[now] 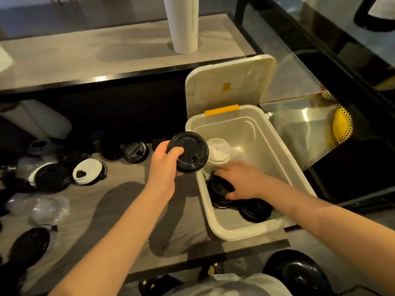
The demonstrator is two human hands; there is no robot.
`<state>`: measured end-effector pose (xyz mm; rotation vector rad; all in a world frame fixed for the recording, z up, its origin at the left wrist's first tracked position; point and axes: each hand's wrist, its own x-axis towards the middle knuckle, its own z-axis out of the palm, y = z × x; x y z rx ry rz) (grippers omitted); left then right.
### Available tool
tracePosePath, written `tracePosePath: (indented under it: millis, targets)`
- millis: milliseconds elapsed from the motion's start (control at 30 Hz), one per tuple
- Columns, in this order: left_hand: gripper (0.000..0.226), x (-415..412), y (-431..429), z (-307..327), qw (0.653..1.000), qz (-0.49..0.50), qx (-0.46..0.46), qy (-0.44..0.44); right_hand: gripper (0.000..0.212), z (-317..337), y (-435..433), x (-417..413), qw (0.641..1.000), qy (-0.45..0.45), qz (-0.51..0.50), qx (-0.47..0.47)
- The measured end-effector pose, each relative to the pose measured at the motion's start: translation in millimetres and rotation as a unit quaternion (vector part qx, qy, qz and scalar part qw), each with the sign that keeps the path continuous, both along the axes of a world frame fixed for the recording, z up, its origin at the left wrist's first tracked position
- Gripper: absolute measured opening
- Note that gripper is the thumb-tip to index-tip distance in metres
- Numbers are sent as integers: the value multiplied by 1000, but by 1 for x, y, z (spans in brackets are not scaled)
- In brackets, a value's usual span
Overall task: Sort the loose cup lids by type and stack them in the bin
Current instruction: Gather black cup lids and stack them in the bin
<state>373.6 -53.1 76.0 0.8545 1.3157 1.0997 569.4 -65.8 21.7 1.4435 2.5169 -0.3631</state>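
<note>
Now, left hand (163, 165) gripping black lid (190, 150), embossing illegible, right hand (243, 181) clasping lid stack (218, 189)

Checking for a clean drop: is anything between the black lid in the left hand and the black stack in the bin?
Yes: the right hand lies over the black stack in the bin, right where the lid in the left hand would land. The cover is up; the white stack stands further back.

Grey wood-look counter (119, 201): white bin (245, 235) sits right under right-hand fingers (226, 169), black lids (135, 152) scattered left of left-hand fingers (160, 147), white lid (87, 170) and clear lids (50, 208) further left, pretty messy.
</note>
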Motion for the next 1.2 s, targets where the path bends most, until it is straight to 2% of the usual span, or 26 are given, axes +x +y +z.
tracePosePath:
  millis: [233, 467, 533, 600, 667, 700, 767, 833, 900, 1033, 1100, 1133, 1167, 1200]
  targets:
    - [17, 4, -4, 1, 1000, 0, 1, -6, 68, -2, 2, 1, 1000, -25, 6, -3]
    - [17, 12, -7, 0, 1000, -24, -6, 14, 69, 7, 0, 6, 999, -13, -40, -21]
    - [16, 15, -7, 1, 999, -32, -7, 32, 60, 22, -2, 9, 995, 60, -83, -4]
    - [17, 18, -7, 2, 998, -43, -7, 51, 54, 41, -4, 14, 967, 196, -158, 36]
    - [18, 23, -6, 6, 996, -63, -1, 66, 61, 61, -6, 19, 918, 336, -204, 53]
    - [17, 26, -5, 8, 994, -79, 0, 71, 71, 69, -7, 22, 906, 369, -201, 48]
    - [21, 34, -4, 12, 990, -117, -13, 76, 90, 82, -10, 23, 920, 356, -161, 29]
    - [24, 43, -5, 16, 985, -155, -24, 76, 98, 87, -13, 23, 945, 308, -105, 36]
    - [19, 51, -6, 18, 980, -183, -25, 67, 96, 88, -17, 23, 957, 275, -81, 46]
    - [18, 60, -6, 13, 970, -228, -46, 63, 88, 85, -22, 30, 957, 265, -110, 38]
    - [25, 58, -2, 7, 952, -254, -10, 168, 87, 82, -23, 40, 962, 233, -143, 20]
    - [27, 56, 1, 4, 927, -277, 41, 249, 87, 81, -23, 45, 965, 204, -163, -6]
    - [29, 55, 3, 2, 883, -313, 100, 334, 87, 77, -23, 50, 968, 168, -181, -44]
    - [31, 55, 5, 0, 825, -362, 156, 404, 85, 72, -22, 53, 969, 129, -192, -88]
